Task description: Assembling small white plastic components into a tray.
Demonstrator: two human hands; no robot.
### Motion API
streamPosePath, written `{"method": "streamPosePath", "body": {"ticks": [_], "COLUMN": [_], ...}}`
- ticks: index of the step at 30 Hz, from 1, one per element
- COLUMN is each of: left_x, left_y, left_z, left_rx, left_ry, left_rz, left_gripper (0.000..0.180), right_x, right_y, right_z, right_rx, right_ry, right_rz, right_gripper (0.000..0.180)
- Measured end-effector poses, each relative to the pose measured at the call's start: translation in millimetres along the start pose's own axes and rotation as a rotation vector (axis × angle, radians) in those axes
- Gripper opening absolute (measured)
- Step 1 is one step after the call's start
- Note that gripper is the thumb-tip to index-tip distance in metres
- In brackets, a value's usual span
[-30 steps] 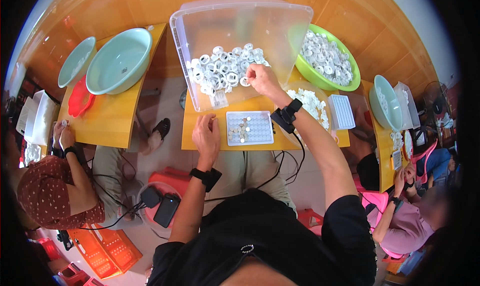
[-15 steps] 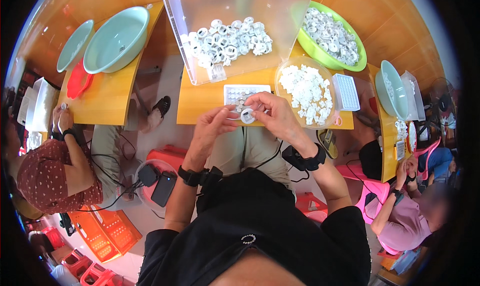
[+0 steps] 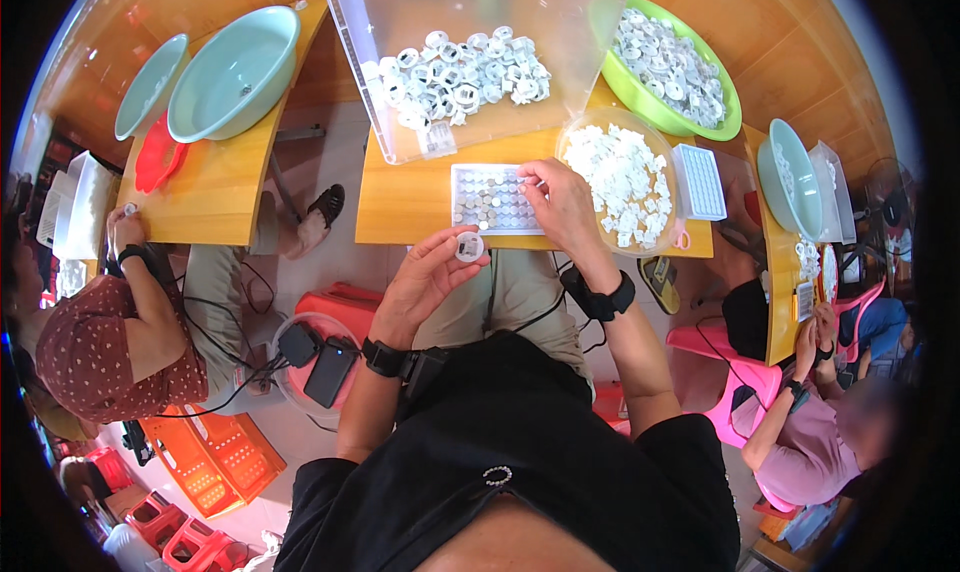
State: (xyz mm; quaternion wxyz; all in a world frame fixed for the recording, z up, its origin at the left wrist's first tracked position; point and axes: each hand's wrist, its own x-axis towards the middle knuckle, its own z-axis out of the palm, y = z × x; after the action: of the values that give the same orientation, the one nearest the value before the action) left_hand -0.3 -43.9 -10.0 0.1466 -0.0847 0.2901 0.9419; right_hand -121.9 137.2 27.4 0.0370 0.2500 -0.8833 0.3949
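Note:
My left hand (image 3: 412, 284) is closed on a small round white plastic part (image 3: 469, 247) with a dark slot, held between thumb and fingertips in front of the table edge. On the table just beyond lies a white gridded tray (image 3: 455, 200). Several small greyish round pieces (image 3: 486, 208) lie in its left part. My right hand (image 3: 563, 204) reaches to the tray's right side, its thumb and forefinger pinched together over the cells. What those fingertips hold, if anything, is too small to make out.
A large clear bin (image 3: 375, 122) of white round parts stands behind the tray. To the right are a shallow tub (image 3: 667, 234) of small white pieces, a green basin (image 3: 735, 122), another white tray (image 3: 700, 182) and pink scissors (image 3: 682, 238). Co-workers sit at both sides.
My hands have parted. The left has drawn back toward me with the round part, now held by it alone; the right has moved right, over the tray.

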Motion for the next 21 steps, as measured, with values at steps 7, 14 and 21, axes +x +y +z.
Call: {"method": "streamPosePath", "body": {"ticks": [7,14,21], "left_x": [-2.0,-4.7,-3.9], "left_y": [-2.0,0.9,3.7], "left_z": [-12.3,-7.1,-3.8], "left_rx": [-0.037,-0.086,-0.064], "left_ry": [0.02,0.028,0.001], "left_rz": [0.028,0.047,0.025], "left_gripper": [0.04,0.038,0.037], "right_x": [6.7,12.6,9.1], "right_y": [-1.9,3.4,1.6], "right_z": [31.8,41.7,31.7], "right_rx": [-0.128,-0.185,0.049], "right_ry": [0.099,0.026,0.007], "right_rz": [-0.105,-0.138,-0.139], "right_gripper": [0.011,0.004,0.006]}}
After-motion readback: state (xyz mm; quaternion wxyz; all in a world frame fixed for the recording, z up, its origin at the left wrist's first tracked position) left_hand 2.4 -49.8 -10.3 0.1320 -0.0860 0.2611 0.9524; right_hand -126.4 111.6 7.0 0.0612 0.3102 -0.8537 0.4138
